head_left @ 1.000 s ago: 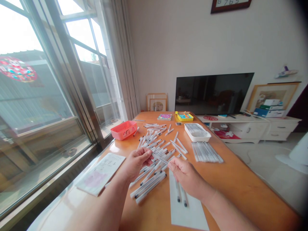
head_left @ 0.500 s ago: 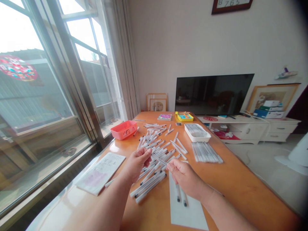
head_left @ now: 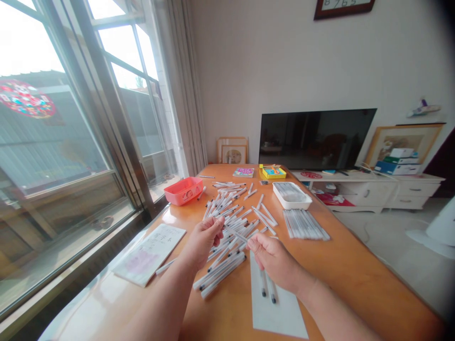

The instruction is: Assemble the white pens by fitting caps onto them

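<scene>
Above the pile of pens, my left hand (head_left: 206, 240) is closed, its thumb and fingers pinched at one end of a slim, pale pen (head_left: 236, 234). My right hand (head_left: 272, 259) grips the other end of that pen, so it spans the gap between both hands. Beneath and beyond lies a loose heap of white pens (head_left: 223, 273) with black ends. Under my right hand, a white sheet of paper (head_left: 277, 317) bears two pens (head_left: 273, 294) with black tips, partly hidden by the hand.
A pink basket (head_left: 183, 192) stands left of the heap, a booklet (head_left: 151, 253) nearer me. On the right are a white tray (head_left: 292, 202) holding pens and a neat row of clear pens (head_left: 306, 225). A yellow box (head_left: 273, 173) and a colourful book (head_left: 243, 172) lie at the far end.
Both hands hold nearly the same place and grip on the pen. The view has shifted very slightly; nothing else has visibly moved.
</scene>
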`<action>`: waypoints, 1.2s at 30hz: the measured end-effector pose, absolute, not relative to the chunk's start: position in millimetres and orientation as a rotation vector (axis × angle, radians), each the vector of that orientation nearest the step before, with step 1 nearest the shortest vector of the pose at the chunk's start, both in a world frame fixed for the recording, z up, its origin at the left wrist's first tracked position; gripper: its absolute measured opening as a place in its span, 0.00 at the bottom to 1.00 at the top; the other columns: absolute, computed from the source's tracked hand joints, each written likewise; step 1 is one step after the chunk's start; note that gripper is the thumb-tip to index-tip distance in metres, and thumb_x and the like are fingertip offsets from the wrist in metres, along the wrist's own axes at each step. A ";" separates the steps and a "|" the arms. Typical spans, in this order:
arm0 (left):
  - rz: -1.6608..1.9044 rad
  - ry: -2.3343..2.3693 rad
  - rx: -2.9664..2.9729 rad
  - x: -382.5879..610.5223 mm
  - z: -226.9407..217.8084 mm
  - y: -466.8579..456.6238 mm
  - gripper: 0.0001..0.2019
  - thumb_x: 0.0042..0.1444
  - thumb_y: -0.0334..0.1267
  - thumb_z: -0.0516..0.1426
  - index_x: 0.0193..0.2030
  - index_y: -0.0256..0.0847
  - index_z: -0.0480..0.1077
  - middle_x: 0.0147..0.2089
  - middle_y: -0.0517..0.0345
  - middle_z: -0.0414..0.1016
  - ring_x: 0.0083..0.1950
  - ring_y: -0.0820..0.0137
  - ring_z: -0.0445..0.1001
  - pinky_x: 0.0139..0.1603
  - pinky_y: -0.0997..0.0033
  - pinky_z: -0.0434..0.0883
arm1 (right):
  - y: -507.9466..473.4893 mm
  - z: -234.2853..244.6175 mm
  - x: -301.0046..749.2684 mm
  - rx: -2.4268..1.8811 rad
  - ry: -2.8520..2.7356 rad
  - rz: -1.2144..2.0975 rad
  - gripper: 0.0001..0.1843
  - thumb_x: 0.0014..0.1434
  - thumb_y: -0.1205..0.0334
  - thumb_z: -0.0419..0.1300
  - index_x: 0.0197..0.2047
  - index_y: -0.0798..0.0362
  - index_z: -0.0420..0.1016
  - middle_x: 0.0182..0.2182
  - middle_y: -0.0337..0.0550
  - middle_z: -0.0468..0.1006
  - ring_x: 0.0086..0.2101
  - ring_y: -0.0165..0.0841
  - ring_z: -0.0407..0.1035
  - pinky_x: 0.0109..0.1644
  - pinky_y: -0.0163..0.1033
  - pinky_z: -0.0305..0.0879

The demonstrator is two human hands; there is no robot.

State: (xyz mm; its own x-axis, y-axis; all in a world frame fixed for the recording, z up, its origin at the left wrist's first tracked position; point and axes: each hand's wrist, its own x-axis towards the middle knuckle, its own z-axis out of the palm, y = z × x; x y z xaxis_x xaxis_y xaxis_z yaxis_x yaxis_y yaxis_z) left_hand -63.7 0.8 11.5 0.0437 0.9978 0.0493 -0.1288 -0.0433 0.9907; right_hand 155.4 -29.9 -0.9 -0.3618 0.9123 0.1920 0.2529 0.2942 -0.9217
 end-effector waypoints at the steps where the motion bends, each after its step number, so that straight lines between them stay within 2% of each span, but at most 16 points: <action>1: 1.261 1.052 1.180 -63.8 11.9 0.8 0.20 0.55 0.52 0.63 0.26 0.37 0.66 0.24 0.60 0.67 0.23 0.79 0.59 0.25 0.76 0.56 | -29.9 -1.0 155.5 -1.044 -1.798 1.089 0.24 0.69 0.41 0.46 0.29 0.50 0.63 0.19 0.33 0.63 0.22 0.29 0.60 0.29 0.34 0.59; 3: 1.249 1.025 1.180 -64.9 14.5 0.2 0.18 0.54 0.50 0.64 0.28 0.37 0.68 0.24 0.60 0.67 0.23 0.79 0.59 0.25 0.77 0.56 | -29.6 -1.3 156.1 -1.044 -1.796 1.094 0.24 0.69 0.41 0.46 0.30 0.51 0.64 0.19 0.33 0.64 0.23 0.29 0.60 0.30 0.35 0.59; 6: 1.217 0.971 1.140 -67.4 19.6 -1.4 0.15 0.53 0.47 0.66 0.36 0.36 0.74 0.26 0.59 0.69 0.25 0.79 0.60 0.26 0.78 0.56 | -28.3 -2.1 157.4 -1.071 -1.788 1.111 0.25 0.68 0.40 0.46 0.33 0.51 0.68 0.19 0.33 0.65 0.22 0.29 0.61 0.30 0.35 0.60; 10: 1.216 0.943 1.107 -67.4 20.1 -2.5 0.18 0.55 0.48 0.64 0.45 0.35 0.75 0.30 0.55 0.73 0.26 0.78 0.62 0.27 0.77 0.58 | -28.0 -0.9 157.7 -1.066 -1.782 1.112 0.25 0.68 0.40 0.45 0.33 0.51 0.68 0.19 0.33 0.65 0.22 0.29 0.62 0.29 0.35 0.60; 13: 1.258 0.996 1.101 -64.6 15.0 -1.4 0.18 0.55 0.52 0.63 0.38 0.36 0.74 0.27 0.58 0.71 0.23 0.79 0.59 0.25 0.77 0.56 | -29.4 1.0 156.7 -1.048 -1.787 1.099 0.25 0.69 0.40 0.45 0.32 0.51 0.67 0.19 0.33 0.65 0.22 0.29 0.62 0.30 0.35 0.61; 16: 1.250 1.038 1.103 -62.9 11.7 0.0 0.19 0.53 0.52 0.65 0.30 0.37 0.69 0.24 0.61 0.68 0.22 0.79 0.58 0.24 0.77 0.54 | -30.3 1.5 156.3 -1.039 -1.788 1.097 0.25 0.69 0.41 0.46 0.32 0.51 0.67 0.19 0.32 0.64 0.22 0.29 0.62 0.31 0.35 0.61; 18: 1.235 1.025 1.101 -63.6 12.8 0.1 0.18 0.52 0.50 0.66 0.30 0.37 0.70 0.25 0.60 0.69 0.23 0.80 0.59 0.24 0.77 0.54 | -29.9 1.1 156.6 -1.043 -1.787 1.102 0.24 0.69 0.42 0.46 0.32 0.51 0.67 0.19 0.32 0.65 0.22 0.29 0.62 0.32 0.36 0.62; 22: 1.200 0.923 1.080 -67.0 20.2 -2.5 0.15 0.52 0.45 0.67 0.42 0.37 0.77 0.30 0.57 0.73 0.26 0.78 0.62 0.27 0.77 0.57 | -28.0 0.8 158.3 -1.055 -1.769 1.137 0.25 0.69 0.41 0.45 0.34 0.51 0.69 0.18 0.33 0.66 0.23 0.30 0.63 0.32 0.36 0.63; 26: 1.218 0.871 1.049 -66.6 23.0 -4.7 0.19 0.54 0.45 0.65 0.49 0.36 0.77 0.34 0.53 0.75 0.26 0.78 0.63 0.27 0.76 0.58 | -27.7 1.9 158.9 -1.056 -1.754 1.151 0.25 0.69 0.41 0.46 0.35 0.52 0.70 0.18 0.33 0.66 0.23 0.30 0.63 0.32 0.36 0.63; 28: 1.254 0.894 1.037 -64.5 20.8 -4.2 0.18 0.55 0.47 0.64 0.46 0.36 0.76 0.33 0.55 0.74 0.25 0.79 0.61 0.25 0.76 0.57 | -28.3 2.2 158.5 -1.051 -1.753 1.152 0.25 0.69 0.41 0.46 0.35 0.52 0.69 0.18 0.33 0.66 0.23 0.29 0.62 0.32 0.36 0.63; 32: 1.268 0.971 1.075 -61.2 15.2 -1.7 0.18 0.53 0.51 0.65 0.30 0.38 0.68 0.26 0.61 0.68 0.22 0.80 0.57 0.23 0.77 0.54 | -29.6 2.2 157.4 -1.042 -1.761 1.145 0.25 0.69 0.40 0.46 0.33 0.51 0.68 0.18 0.33 0.66 0.23 0.29 0.62 0.32 0.36 0.63; 34: 1.255 0.988 1.097 -61.3 14.9 -1.2 0.19 0.52 0.51 0.65 0.28 0.38 0.65 0.25 0.62 0.67 0.22 0.81 0.57 0.23 0.78 0.53 | -29.6 2.1 157.0 -1.044 -1.765 1.136 0.25 0.68 0.40 0.46 0.32 0.51 0.67 0.19 0.33 0.66 0.23 0.30 0.63 0.33 0.36 0.64; 36: 1.246 0.986 1.105 -62.2 16.6 -1.5 0.18 0.52 0.49 0.66 0.30 0.37 0.67 0.26 0.61 0.67 0.22 0.81 0.57 0.23 0.79 0.53 | -29.3 2.0 157.1 -1.052 -1.769 1.129 0.25 0.68 0.40 0.45 0.33 0.51 0.68 0.18 0.33 0.66 0.23 0.30 0.64 0.33 0.36 0.64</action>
